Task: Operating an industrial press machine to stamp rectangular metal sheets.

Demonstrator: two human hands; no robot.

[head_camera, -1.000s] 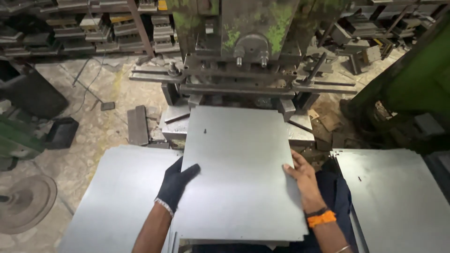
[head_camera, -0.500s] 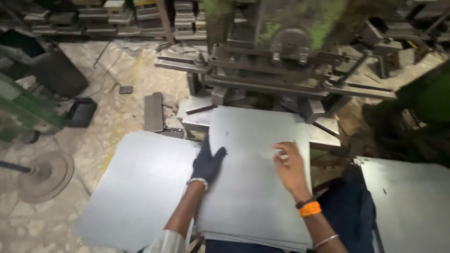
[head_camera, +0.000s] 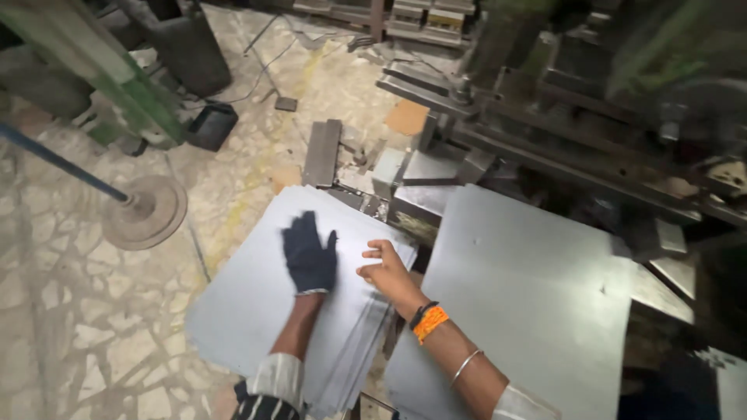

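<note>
Both our hands lie flat on the stack of metal sheets to our left, neither grip closed on anything. Our left hand, in a dark glove, presses palm down on the top sheet with its fingers spread and pointing away from us. Our right hand is bare, with an orange band and a thin bangle at the wrist; its fingers curl loosely at the stack's right edge, just beside the gloved hand. The motion blur makes it hard to tell whether those fingertips are pinching the edge of a sheet or only touching it.

Right of the hands, well clear of both grips, the single large sheet lies against the press machine, its far edge at the machine's bed. Beyond the stack a short metal bar rests on the stone floor, and a round base plate with a blue rod stands further left.

Half a second ago both hands rested on that single sheet in front of the press. Now they have left it and moved over to the stack, and our view has swung leftward with them.
</note>
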